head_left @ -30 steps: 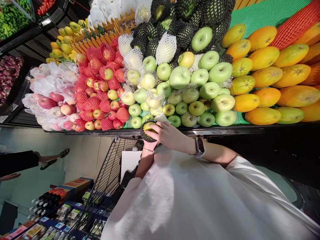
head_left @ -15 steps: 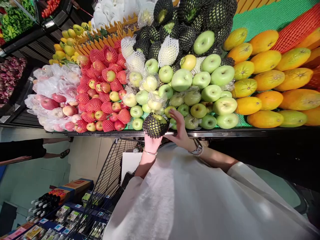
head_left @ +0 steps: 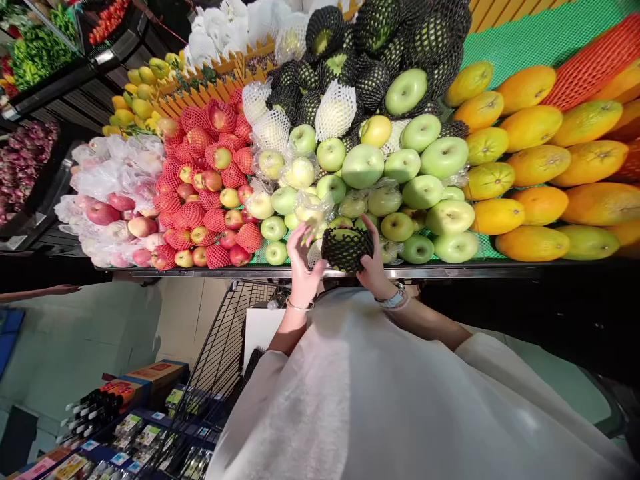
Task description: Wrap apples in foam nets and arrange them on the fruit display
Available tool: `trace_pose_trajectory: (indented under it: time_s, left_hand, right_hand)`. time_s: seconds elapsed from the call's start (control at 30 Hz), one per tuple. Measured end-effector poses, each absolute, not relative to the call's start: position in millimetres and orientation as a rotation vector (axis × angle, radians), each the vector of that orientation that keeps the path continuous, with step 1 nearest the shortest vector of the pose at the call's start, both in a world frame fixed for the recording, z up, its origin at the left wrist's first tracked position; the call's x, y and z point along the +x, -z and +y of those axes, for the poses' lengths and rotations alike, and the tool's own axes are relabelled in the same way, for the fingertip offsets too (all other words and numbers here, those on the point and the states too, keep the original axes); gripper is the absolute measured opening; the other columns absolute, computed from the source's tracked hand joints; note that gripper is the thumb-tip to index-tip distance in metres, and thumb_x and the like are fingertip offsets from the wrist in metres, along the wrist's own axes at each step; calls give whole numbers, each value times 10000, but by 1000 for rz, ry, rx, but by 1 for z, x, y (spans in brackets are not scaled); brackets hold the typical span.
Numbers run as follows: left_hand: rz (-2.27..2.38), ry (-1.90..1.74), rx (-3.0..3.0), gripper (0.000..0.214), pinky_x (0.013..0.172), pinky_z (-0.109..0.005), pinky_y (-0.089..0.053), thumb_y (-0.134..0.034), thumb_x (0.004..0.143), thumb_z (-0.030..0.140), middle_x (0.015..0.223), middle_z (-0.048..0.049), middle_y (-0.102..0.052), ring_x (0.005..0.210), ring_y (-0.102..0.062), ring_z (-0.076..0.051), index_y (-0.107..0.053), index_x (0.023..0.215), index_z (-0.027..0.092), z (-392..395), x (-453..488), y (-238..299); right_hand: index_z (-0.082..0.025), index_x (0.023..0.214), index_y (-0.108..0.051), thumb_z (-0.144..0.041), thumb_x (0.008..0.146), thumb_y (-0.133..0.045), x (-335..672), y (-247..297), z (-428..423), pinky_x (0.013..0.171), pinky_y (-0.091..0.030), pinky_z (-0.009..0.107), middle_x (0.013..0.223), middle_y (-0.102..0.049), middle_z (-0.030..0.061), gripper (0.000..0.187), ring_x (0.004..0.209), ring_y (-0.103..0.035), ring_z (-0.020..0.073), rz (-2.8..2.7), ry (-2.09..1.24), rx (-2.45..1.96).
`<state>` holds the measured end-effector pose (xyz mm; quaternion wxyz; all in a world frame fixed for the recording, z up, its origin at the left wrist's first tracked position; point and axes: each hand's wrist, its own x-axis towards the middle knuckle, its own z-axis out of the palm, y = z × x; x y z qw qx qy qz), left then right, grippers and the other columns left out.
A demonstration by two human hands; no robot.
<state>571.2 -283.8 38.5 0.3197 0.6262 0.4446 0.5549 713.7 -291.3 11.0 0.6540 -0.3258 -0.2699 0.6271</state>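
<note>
The counter is being covered by piled fruit; near its front edge, a wire cart is being partly hidden by a white sleeve. A black-netted fruit is being held at that edge, before green apples, in the grip of the right hand. The left hand is being held wide just beside it, contact being indeterminable.

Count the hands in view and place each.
3: the left hand beside the black-netted fruit, the right hand holding it, and another person's hand at the far left. Others may be hidden.
</note>
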Motion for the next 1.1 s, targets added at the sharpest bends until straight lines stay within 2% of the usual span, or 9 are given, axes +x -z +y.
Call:
trace_pose_trajectory:
  time_s: [0.07,0.17,0.27,0.53,0.67,0.77,0.87,0.93,1.1]
  left_hand:
    - [1214,-1329,1955,451,1032,-425,-473,-650,857,514,1272,-75,-552,1203,-555,-227,-535,1238,300,-283,564,-45]
    - [1346,-1145,2200,260,945,-397,-497,-650,868,467,1063,-50,-612,1035,-591,-210,-661,1028,262,-284,556,-49]
    - [1405,-1132,2115,196,882,-380,-502,-630,883,440,949,-36,-637,920,-603,-204,-707,958,277,-286,552,-46]
    - [1245,-1141,1945,236,839,-399,-528,-574,895,462,812,-43,-673,849,-642,-217,-725,835,291,-298,548,-23]
    - [1131,-1294,1829,279,836,-363,-518,-642,837,557,773,-21,-658,803,-626,-191,-708,819,286,-298,549,-21]
    - [1143,-1557,1303,410,863,-349,-534,-579,835,661,969,-19,-674,898,-646,-176,-660,1036,312,-297,558,-27]
    - [1068,-1261,849,668,987,-393,-523,-627,749,736,1306,-54,-611,1172,-609,-227,-568,1264,314,-302,572,-33]
    - [1023,-1058,624,773,1079,-423,-475,-675,692,750,1352,-74,-598,1292,-542,-267,-573,1287,267,-308,582,-33]
    - [1011,-1066,168,686,1151,-453,-425,-503,836,731,1339,-75,-623,1382,-467,-274,-589,1292,225,-313,597,-28]
  right_hand:
    - [-325,1420,-425,-650,674,-766,712,-11,-293,1162,-396,488,1462,-504,51,882,1416,-409,291,-576,-1522,-703]
    - [-328,1429,-424,-675,793,-628,708,-9,-295,1162,-400,477,1477,-493,31,753,1384,-454,258,-495,-1641,-692]
    - [-316,1436,-423,-679,821,-577,709,-5,-295,1147,-415,488,1497,-472,31,730,1369,-472,251,-541,-1658,-717]
    - [-320,1459,-397,-712,893,-381,712,1,-295,1103,-458,487,1491,-482,28,689,1331,-512,234,-634,-1628,-842]
    - [-310,1481,-359,-715,848,-482,719,-2,-294,1111,-446,497,1476,-490,56,762,1328,-510,261,-707,-1567,-866]
    - [-304,1508,-295,-737,778,-591,731,-8,-291,1120,-426,507,1451,-505,89,899,1333,-502,286,-868,-1539,-820]
    - [-306,1528,-237,-768,738,-629,743,-20,-286,1114,-426,505,1444,-503,105,996,1320,-509,295,-1113,-1554,-760]
    - [-296,1541,-213,-754,769,-614,748,-31,-281,1138,-392,514,1484,-451,113,983,1346,-476,302,-1358,-1493,-782]
    - [-280,1498,-331,-718,849,-530,748,-41,-278,1197,-116,669,1560,-303,111,808,1494,-138,391,-1760,-776,-1043]
